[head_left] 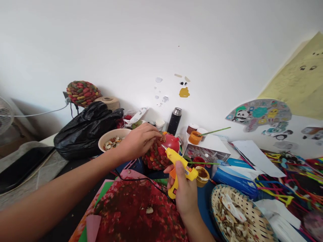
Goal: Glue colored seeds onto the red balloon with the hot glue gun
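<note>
In my right hand (186, 191) is a yellow hot glue gun (178, 161), gripped by its handle with the nozzle pointing up and left. Just past the nozzle is a red balloon (172, 143), partly covered with reddish-brown shell pieces (155, 158) that look like painted peanut shells. My left hand (142, 139) reaches over the balloon's left side, fingers bent and closed. A small brown shell piece (163, 136) shows at its fingertips; whether it is held or stuck on is unclear. Below lies a red-stained work board (141, 211).
At left are a cream bowl of shells (102, 143), a black plastic bag (85, 129) and a shell-covered ball (83, 93). Behind stands a black flask (174, 121). To the right are paint jars (194, 137) and a woven basket (257, 215) of shells. The gun's black cord crosses the board.
</note>
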`<state>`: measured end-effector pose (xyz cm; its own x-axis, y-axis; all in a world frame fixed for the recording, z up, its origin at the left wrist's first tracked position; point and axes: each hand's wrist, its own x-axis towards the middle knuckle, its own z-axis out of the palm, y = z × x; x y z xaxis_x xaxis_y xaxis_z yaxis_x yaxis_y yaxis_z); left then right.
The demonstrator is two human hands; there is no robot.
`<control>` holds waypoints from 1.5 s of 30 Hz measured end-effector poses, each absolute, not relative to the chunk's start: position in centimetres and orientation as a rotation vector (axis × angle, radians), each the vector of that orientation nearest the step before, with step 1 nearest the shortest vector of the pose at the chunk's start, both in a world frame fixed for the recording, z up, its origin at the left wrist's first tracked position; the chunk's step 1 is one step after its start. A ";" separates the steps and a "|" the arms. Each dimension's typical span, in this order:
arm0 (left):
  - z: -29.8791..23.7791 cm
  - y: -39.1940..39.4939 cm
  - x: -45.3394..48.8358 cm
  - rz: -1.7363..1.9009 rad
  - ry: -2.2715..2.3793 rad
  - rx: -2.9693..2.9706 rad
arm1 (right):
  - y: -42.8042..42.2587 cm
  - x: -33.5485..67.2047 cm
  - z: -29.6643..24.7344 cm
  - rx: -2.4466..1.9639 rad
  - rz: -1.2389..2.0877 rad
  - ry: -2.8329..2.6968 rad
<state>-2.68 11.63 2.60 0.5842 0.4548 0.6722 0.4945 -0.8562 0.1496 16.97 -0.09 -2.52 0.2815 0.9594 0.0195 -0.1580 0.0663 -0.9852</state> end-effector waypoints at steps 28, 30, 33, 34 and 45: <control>1.1 6.6 -20.4 -0.933 -1.874 -2.054 | -0.4 18.3 -4.2 -1.132 1.016 -1.018; 1.2 5.8 -25.7 -0.645 -2.080 -1.921 | -0.7 18.2 -4.2 -1.124 1.010 -1.027; 0.6 4.3 -31.7 -0.464 -2.246 -1.796 | -0.7 18.0 -4.2 -1.118 0.999 -1.020; 0.2 3.8 -33.1 -0.399 -2.304 -1.773 | -0.7 18.0 -4.2 -1.115 0.999 -1.020; -6.6 2.2 -36.0 -0.079 -2.658 -1.684 | -0.7 18.0 -4.3 -1.115 0.979 -1.147</control>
